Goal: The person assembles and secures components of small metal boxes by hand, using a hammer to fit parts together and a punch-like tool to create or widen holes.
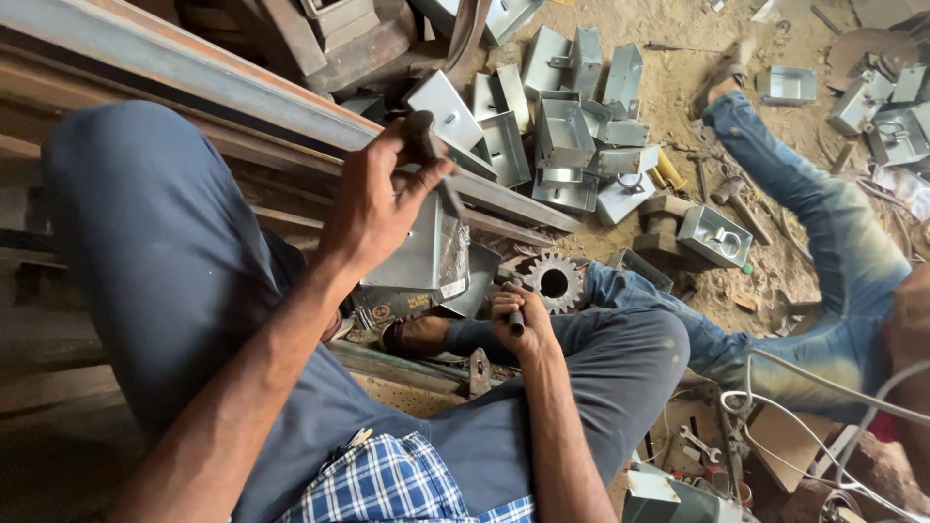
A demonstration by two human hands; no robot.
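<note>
My left hand is raised and closed around a dark hammer-like tool, whose head sticks up above my fingers. Just below it a folded grey sheet-metal box rests against a long steel beam. My right hand sits lower, by my right knee, and grips a short dark rod, like a punch. A toothed steel gear lies right beside that hand. My legs in blue trousers frame both hands.
Several galvanised metal boxes are piled on the sandy floor beyond the beam. Another person's legs in jeans stretch across the right side. A hammer, a wrench and white cables lie around.
</note>
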